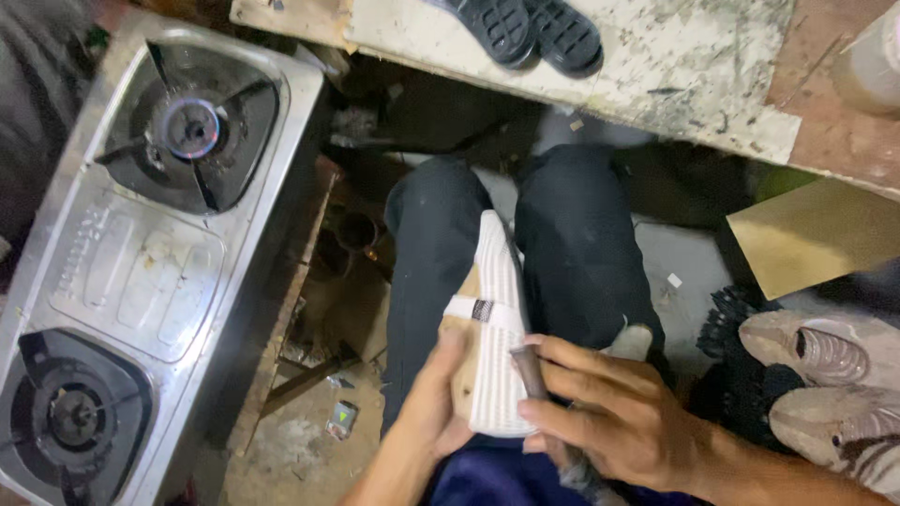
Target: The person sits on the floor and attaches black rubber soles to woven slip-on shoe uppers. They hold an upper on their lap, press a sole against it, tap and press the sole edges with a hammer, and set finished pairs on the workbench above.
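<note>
A steel stove (141,253) with two burners is filling the left side, its far burner (192,128) glowing with a small blue flame, likely kept within arm's reach of the seated person. Across the top a worn, paint-flecked table (675,66) is carrying two black soles (530,33) lying tread-up, set apart from the work in the lap. The person's dark-trousered legs (572,244) are running down the middle, knees together, seemingly serving as a rest for the white shoe upper (497,319), which is lying lengthwise between the thighs with its toe pointing away. To the right a tan board (806,234) is leaning near the table edge, and a pair of beige shoes (825,375) is sitting on the floor beside the right leg. The left hand (431,403) is cupping the upper from the left, thumb pressing on its tan underside, apparently steadying it. The right hand (619,412) is closing around a thin dark tool (534,375), whose tip is touching the upper's near end; what kind of tool it is cannot be told. The upper is thus lying between both hands, touching each, just above the lap.
</note>
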{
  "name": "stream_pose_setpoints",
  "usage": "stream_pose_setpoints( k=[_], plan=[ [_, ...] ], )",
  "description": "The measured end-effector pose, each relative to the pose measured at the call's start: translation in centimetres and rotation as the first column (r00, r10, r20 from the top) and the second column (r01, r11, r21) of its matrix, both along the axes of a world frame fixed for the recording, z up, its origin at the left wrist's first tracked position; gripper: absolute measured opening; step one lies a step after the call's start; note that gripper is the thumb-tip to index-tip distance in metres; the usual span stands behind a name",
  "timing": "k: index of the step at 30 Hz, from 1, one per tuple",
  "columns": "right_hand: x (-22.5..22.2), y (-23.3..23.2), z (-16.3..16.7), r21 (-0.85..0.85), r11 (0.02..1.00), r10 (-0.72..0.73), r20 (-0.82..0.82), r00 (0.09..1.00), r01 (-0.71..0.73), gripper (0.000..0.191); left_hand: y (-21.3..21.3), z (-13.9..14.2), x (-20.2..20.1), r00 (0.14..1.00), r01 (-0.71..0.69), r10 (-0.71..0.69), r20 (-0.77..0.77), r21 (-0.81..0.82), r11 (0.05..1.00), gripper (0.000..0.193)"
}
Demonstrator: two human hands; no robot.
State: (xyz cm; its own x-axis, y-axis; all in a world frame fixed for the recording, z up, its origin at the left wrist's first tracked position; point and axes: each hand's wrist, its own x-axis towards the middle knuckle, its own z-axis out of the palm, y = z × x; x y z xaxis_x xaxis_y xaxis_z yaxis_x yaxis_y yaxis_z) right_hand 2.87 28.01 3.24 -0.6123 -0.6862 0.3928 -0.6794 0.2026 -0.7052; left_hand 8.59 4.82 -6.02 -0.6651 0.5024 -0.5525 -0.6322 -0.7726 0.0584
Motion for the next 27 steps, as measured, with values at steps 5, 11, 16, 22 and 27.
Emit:
stream_pose_setpoints(
  k=[5,11,16,22,27],
  plan=[
    [3.9,4.9,-4.3,0.636,0.663,-0.735,0.655,0.179,0.395,0.050,3.3,-3.9,-0.9,0.997,-0.056,0.051,-0.053,-0.096,0.994,0.057],
    [6.3,8.1,-7.2,0.531,0.801,-0.587,0.788,0.187,0.276,0.044,4.3,-6.1,-0.9,0.998,-0.068,0.066,-0.017,-0.214,0.974,0.053],
    [5.0,3.8,-8.5,0.329,0.820,-0.557,0.645,0.523,0.468,0.031,4.9,-8.4,-1.5,0.979,-0.138,0.072,-0.190,-0.361,0.922,0.052],
    [1.2,6.6,-8.9,0.436,0.844,-0.479,0.875,0.071,0.313,0.036,4.8,-9.1,-1.8,0.979,-0.128,0.068,-0.192,-0.323,0.938,0.055],
    [2.2,5.7,-9.3,0.525,0.779,-0.621,0.721,0.306,0.343,0.031,4.2,-9.7,-0.6,0.990,-0.074,0.035,-0.136,-0.292,0.954,0.057]
  ],
)
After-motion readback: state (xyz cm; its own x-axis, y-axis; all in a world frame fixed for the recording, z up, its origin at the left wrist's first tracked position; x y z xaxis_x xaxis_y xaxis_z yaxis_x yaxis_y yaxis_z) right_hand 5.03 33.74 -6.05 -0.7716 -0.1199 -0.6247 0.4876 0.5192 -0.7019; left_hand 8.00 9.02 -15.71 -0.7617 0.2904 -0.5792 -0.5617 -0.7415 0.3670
